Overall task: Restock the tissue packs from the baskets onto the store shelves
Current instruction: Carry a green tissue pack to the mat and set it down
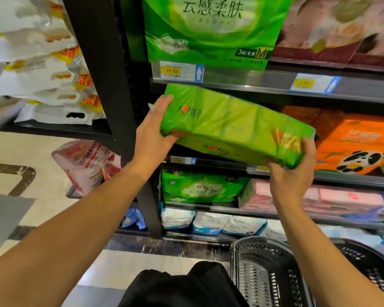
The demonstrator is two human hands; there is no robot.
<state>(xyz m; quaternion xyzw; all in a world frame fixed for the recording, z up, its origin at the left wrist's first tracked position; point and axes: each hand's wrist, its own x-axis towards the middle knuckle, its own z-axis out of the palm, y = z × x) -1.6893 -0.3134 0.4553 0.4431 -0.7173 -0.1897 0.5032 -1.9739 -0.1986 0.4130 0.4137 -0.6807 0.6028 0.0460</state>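
A long green tissue pack [231, 122] hangs tilted in front of the middle shelf opening, its left end higher than its right. My left hand [155, 131] grips its left end, thumb on top and fingers beneath. My right hand [293, 169] holds the lower right end from below, thumb up the side. The pack's far side sits just under the shelf rail [253, 85] with the price labels. A dark plastic basket [266, 273] stands on the floor at the lower right, and what shows of its inside is bare.
A large green pack [208, 29] fills the shelf above. An orange panda pack [353, 147] sits right of the opening. Green, pink and white packs fill the lower shelves. The black upright post [111, 74] stands just left. White bags [49, 69] stack on the left rack.
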